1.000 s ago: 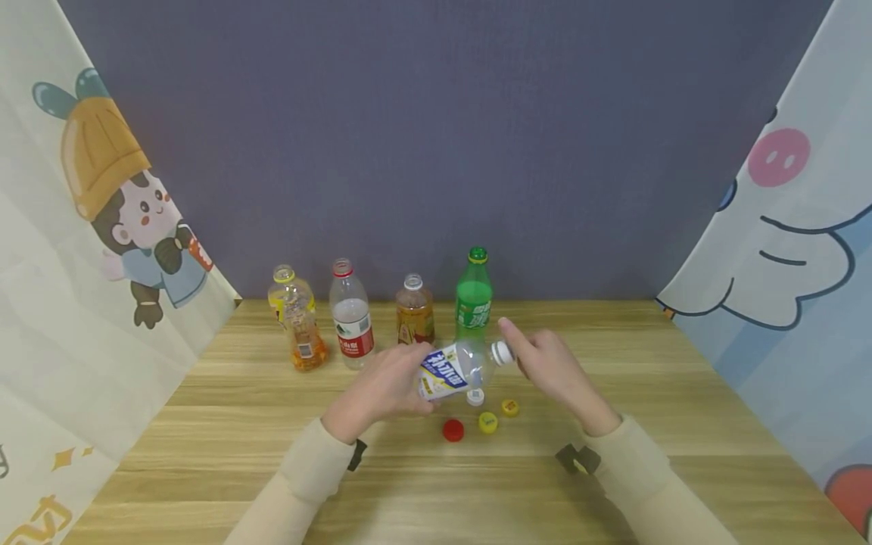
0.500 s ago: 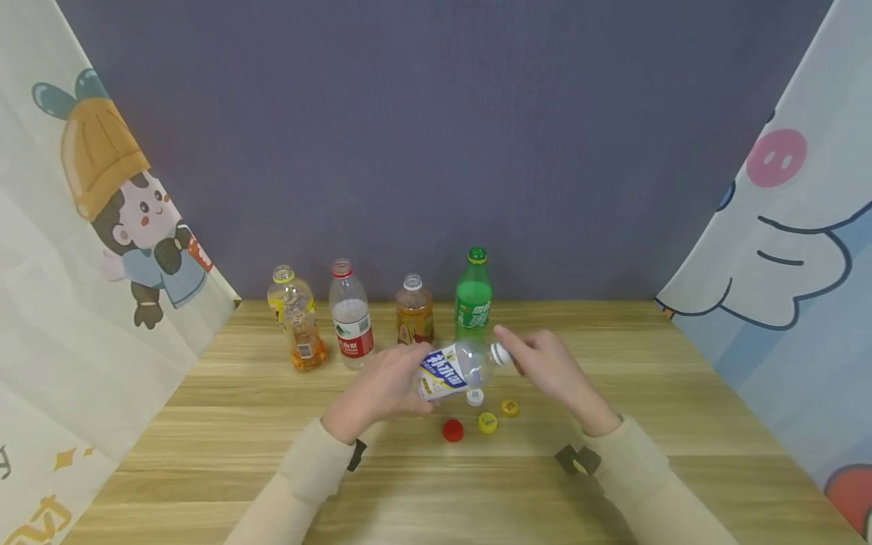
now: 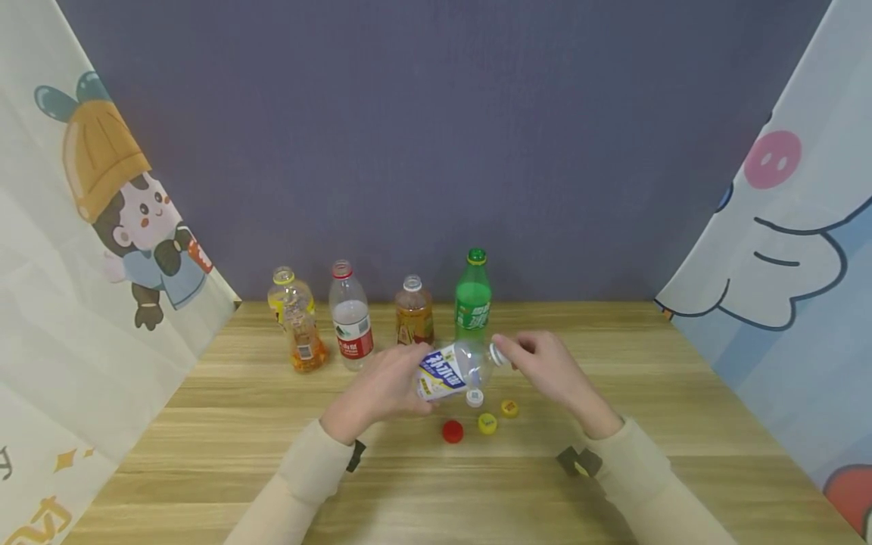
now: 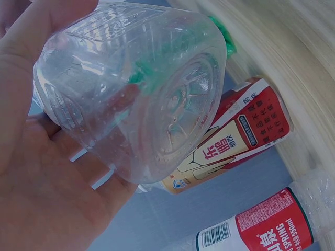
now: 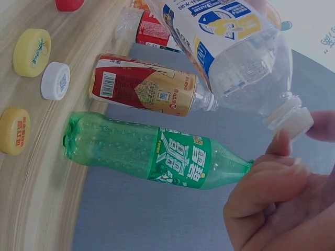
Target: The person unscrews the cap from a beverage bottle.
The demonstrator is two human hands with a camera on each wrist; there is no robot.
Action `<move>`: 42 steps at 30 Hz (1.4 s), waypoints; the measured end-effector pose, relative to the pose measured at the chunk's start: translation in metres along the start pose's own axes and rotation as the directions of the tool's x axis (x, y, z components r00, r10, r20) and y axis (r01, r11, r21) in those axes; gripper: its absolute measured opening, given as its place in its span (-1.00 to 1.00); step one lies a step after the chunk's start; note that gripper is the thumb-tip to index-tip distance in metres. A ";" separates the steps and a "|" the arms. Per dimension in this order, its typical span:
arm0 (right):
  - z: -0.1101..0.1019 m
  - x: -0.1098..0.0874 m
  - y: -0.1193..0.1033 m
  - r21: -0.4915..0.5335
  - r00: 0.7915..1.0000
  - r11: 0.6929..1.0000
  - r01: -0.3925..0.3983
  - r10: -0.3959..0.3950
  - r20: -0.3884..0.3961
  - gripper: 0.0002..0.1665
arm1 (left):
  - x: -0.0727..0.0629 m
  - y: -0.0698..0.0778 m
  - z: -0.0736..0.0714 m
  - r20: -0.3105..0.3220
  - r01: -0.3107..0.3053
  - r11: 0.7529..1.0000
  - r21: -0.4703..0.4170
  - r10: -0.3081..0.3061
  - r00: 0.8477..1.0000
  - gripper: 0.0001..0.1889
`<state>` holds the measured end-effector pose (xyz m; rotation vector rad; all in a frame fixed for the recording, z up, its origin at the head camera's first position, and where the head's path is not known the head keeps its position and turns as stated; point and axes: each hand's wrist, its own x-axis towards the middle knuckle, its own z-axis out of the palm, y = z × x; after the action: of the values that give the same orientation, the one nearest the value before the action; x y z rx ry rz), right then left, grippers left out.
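A clear plastic bottle (image 3: 443, 372) with a blue and white label is held tilted above the table, its neck pointing up to the right. My left hand (image 3: 384, 382) grips the lower part of its body; the left wrist view shows the clear base (image 4: 178, 115) between thumb and fingers. At the neck, my right hand (image 3: 548, 371) pinches the white cap (image 5: 296, 123) between thumb and fingertips. Whether the cap is loose on the neck cannot be told. Below the bottle lie a white cap (image 3: 474, 397), a red cap (image 3: 453, 431), a yellow cap (image 3: 487, 423) and a darker yellow cap (image 3: 509, 409).
Uncapped bottles stand in a row along the back: one with orange liquid (image 3: 309, 350), a clear one with a red label (image 3: 353, 337), an amber one (image 3: 414, 318) and a green one (image 3: 473, 299). A dark panel (image 3: 436, 151) rises behind the wooden table (image 3: 436, 499).
My right thumb has swung downward over the white cap, and the fingers have turned with it. The left hand and the bottle have stayed almost still.
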<state>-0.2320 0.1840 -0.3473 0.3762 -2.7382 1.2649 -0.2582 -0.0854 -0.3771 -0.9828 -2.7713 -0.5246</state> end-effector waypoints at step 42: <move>0.001 -0.001 0.002 -0.018 0.997 0.997 0.078 -0.077 0.014 -0.52 | -0.002 0.000 0.001 -0.012 0.009 1.000 -0.012 -0.009 1.000 -0.32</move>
<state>-0.2314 0.1848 -0.3501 0.4858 -2.7156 1.2215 -0.2569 -0.0864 -0.3785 -0.9671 -2.7667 -0.5467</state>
